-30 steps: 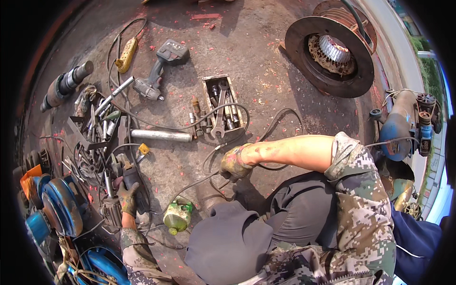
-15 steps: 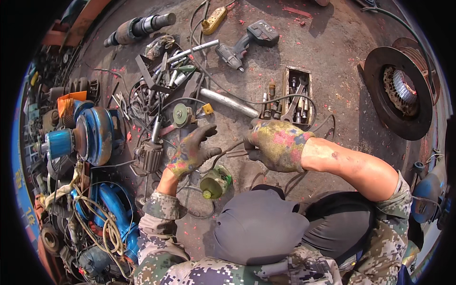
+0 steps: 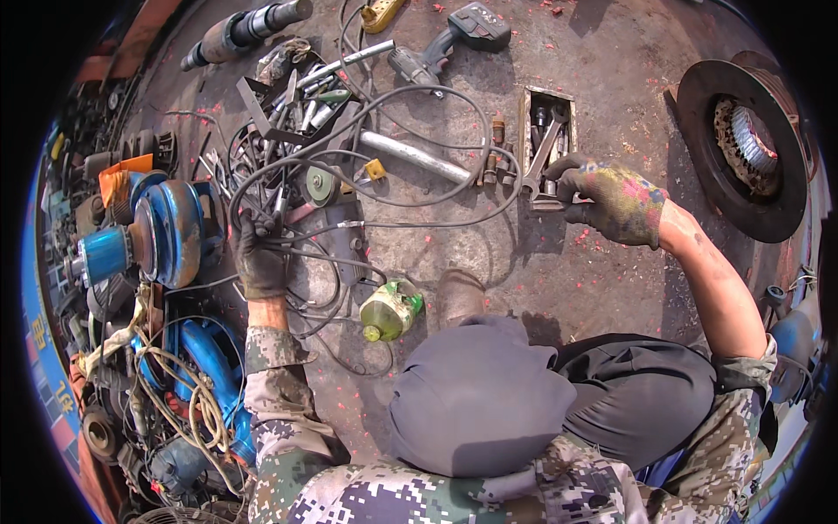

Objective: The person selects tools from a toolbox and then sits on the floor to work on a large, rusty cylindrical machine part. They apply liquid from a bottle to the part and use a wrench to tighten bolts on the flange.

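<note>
- Left hand (image 3: 260,265): gloved, closed around the cable (image 3: 384,224).
- Right hand (image 3: 620,203): gloved, released, fingers bent and parted from thumb, just beside the box (image 3: 525,131).
- Cable: loops away toward 2 o'clock of left hand.
- Grinder (image 3: 347,243): 3 o'clock of left hand.
- Bottle (image 3: 390,312): green, 4 o'clock.
- Wrench (image 3: 543,159): atop the box, 10 o'clock of right hand.
- Flange (image 3: 704,162): dark, 2 o'clock of right hand.

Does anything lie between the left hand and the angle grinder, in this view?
Yes: runs of grey cable extend from the left hand across the angle grinder; whether they touch it, I cannot tell.
</note>
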Available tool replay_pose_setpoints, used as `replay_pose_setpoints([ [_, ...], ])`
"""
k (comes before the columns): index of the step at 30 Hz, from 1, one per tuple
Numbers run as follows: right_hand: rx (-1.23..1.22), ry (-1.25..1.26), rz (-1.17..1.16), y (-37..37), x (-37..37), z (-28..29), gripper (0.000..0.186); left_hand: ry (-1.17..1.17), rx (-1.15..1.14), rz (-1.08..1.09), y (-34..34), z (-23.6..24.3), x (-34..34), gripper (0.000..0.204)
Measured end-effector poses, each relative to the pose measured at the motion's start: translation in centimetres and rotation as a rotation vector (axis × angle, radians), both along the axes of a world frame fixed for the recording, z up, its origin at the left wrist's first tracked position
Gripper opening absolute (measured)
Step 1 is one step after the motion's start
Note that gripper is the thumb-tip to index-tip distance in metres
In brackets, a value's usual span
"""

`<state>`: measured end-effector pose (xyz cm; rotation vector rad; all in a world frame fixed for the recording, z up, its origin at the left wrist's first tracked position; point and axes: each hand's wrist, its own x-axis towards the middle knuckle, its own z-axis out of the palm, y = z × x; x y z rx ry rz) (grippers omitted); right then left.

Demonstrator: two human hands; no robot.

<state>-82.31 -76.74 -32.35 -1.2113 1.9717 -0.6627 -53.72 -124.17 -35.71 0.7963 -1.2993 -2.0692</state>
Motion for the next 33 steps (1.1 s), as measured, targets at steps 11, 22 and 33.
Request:
replay_pose_setpoints([
  [11,-0.062,-0.811,-1.013,9.5,5.3,-11.7,0.034,-0.589,-1.284,-0.658,15.0,-2.3,14.1,0.083],
  [22,-0.504,-0.881,-1.32,17.5,6.6,-13.2,0.039,-1.019,-1.234,-0.722,9.8,-2.9,11.2,0.04],
  [33,-1.089,-0.712,-1.936,30.0,3.6,-10.9,0.027,-0.397,-1.761,-0.809,23.0,12.7,-14.4,0.018],
])
